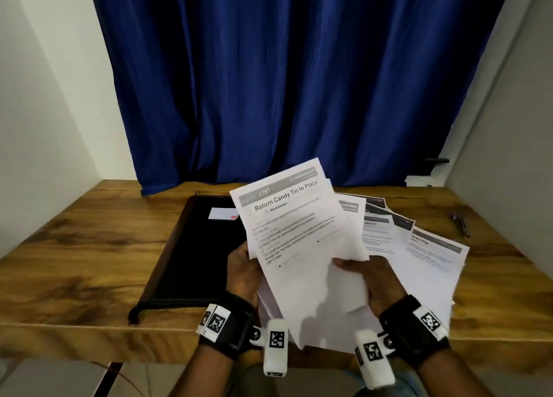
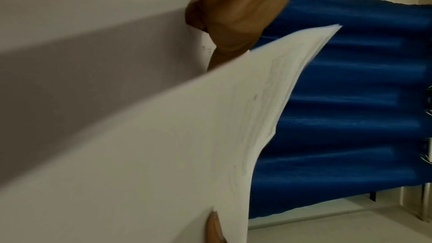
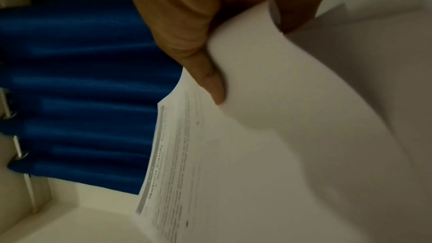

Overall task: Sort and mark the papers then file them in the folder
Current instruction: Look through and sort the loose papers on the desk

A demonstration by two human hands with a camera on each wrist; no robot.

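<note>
I judge the sorting only begun: my left hand [image 1: 242,269] and right hand [image 1: 377,280] each keep a grip on lifted papers [image 1: 294,232], more sheets [image 1: 419,256] fanned on the desk [image 1: 74,247], pens [image 1: 460,224] untouched, folder [image 1: 194,247] shut.

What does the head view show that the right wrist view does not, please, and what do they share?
Only the head view: the black folder lying on the wooden table, the fanned printed sheets beside it, two dark pens, and the left hand. Only the right wrist view: the thumb pinching a curled page edge. Both: the right hand, the held white papers and the blue curtain.
</note>
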